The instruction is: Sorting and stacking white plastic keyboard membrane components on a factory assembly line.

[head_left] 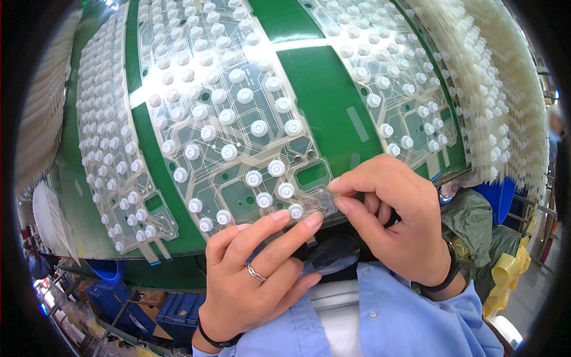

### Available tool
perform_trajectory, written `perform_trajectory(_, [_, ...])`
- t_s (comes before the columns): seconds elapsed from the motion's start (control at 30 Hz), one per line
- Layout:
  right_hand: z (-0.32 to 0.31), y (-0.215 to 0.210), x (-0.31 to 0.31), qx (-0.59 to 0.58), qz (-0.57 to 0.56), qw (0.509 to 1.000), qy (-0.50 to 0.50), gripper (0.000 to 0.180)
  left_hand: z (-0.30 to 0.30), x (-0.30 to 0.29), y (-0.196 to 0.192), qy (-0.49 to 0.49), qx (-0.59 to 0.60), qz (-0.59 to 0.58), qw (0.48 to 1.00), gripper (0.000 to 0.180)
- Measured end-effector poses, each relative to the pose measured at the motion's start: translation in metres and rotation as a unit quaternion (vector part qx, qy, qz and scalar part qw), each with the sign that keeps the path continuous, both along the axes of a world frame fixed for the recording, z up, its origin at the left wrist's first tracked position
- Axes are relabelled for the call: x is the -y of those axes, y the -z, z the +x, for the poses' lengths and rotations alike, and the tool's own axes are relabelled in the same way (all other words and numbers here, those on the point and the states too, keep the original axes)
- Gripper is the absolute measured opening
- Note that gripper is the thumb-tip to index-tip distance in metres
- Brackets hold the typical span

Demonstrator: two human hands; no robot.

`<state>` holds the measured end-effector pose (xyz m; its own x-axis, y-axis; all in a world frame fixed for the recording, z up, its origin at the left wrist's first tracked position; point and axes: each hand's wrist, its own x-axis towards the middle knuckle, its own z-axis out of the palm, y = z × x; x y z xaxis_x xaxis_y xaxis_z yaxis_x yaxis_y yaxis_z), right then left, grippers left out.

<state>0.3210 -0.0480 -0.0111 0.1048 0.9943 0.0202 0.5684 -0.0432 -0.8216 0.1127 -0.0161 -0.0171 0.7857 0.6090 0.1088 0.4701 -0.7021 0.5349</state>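
A clear keyboard membrane sheet with printed pale traces and rows of white rubber domes lies on the green table in front of me. My left hand has its fingers stretched out, with the index and middle fingertips resting on the sheet's near edge beside a dome. It wears a ring. The thumb and index finger of my right hand are pinched at the sheet's near right corner. A small clear patch shows by those fingertips; whether it is a separate piece of film I cannot tell.
Similar domed sheets lie to the left and right on the green table top. Thick stacks of domed sheets stand at the right edge, others at far left. Below are blue crates, a blue bin and crumpled green plastic.
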Motion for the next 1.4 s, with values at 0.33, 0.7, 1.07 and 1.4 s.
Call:
perform_trajectory(0.33, [-0.003,0.008,0.000,0.131,0.093,0.987,-0.010,0.029,0.000,-0.001,-0.003,0.002,0.002,0.002,1.000,0.028])
perform_trajectory(0.7, [0.004,-0.005,0.051,-0.288,-0.160,0.944,0.014,0.016,-0.035,-0.018,-0.017,-0.033,0.009,-0.031,0.999,0.026])
perform_trajectory(1.07, [0.006,-0.018,0.047,-0.326,0.040,0.936,0.129,0.038,-0.019,0.017,-0.025,0.067,0.137,-0.102,0.983,0.027])
perform_trajectory(1.4, [0.062,0.003,0.027,-0.424,0.012,0.859,0.287,0.054,-0.099,-0.015,-0.025,-0.277,0.180,-0.007,0.944,0.024])
